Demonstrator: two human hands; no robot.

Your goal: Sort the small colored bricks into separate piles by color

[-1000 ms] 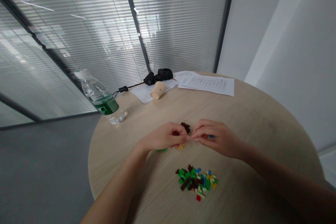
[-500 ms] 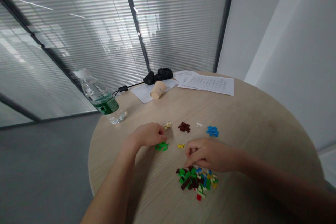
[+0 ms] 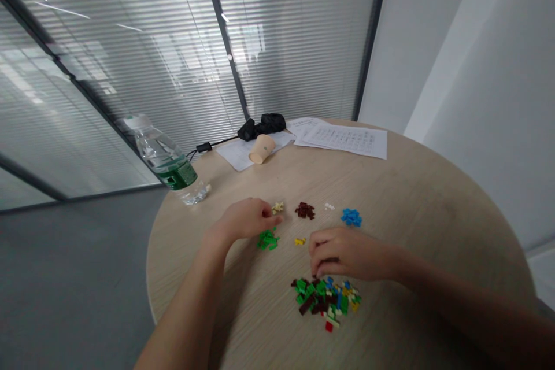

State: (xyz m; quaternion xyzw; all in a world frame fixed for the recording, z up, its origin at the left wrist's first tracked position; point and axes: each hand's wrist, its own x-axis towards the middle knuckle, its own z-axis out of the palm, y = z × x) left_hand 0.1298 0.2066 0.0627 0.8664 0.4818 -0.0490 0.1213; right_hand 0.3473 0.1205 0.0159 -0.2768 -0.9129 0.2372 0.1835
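Observation:
My left hand (image 3: 249, 218) hovers beside the small pile of green toy bricks (image 3: 267, 239) and the cream bricks (image 3: 278, 207), its fingers curled and the thumb against them. Whatever lies between those fingertips is hidden. My right hand (image 3: 336, 251) is at the far edge of a mixed heap of toy bricks (image 3: 321, 303), fingertips pinched together on a dark brown brick (image 3: 314, 276). The heap holds green, brown, blue, yellow, cream and red pieces. Between the hands lie a few yellow bricks (image 3: 299, 241).
Farther back sit piles of brown bricks (image 3: 305, 210), white bricks (image 3: 329, 206) and blue bricks (image 3: 351, 217). A water bottle (image 3: 171, 165) stands at the left edge of the round table (image 3: 433, 202). Behind are a tipped paper cup (image 3: 262, 149), printed sheets (image 3: 347, 139) and a black bundle (image 3: 271, 123).
My left hand has shifted slightly right and away, uncovering more of the green bricks. The right hand has moved a little, its fingers drawing together at the heap's edge.

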